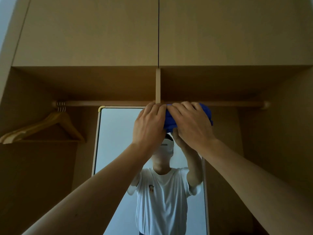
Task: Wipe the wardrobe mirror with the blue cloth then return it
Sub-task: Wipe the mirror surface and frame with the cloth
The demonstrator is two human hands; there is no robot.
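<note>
Now both hands' fingers [179, 107] curl over blue cloth [170, 122].

Bunched blue cloth [169, 123] at mirror [116, 141] top

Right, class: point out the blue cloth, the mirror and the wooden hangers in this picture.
blue cloth [170, 122]: head view, lower bunched fold.
mirror [116, 133]: head view, bare glass near its top-left corner.
wooden hangers [58, 116]: head view, peak under the hooks.

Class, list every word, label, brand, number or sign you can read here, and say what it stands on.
No text can be read.
The small mark on the white T-shirt reflected in the mirror is too small to tell.
The blue cloth and hangers show no writing.
</note>
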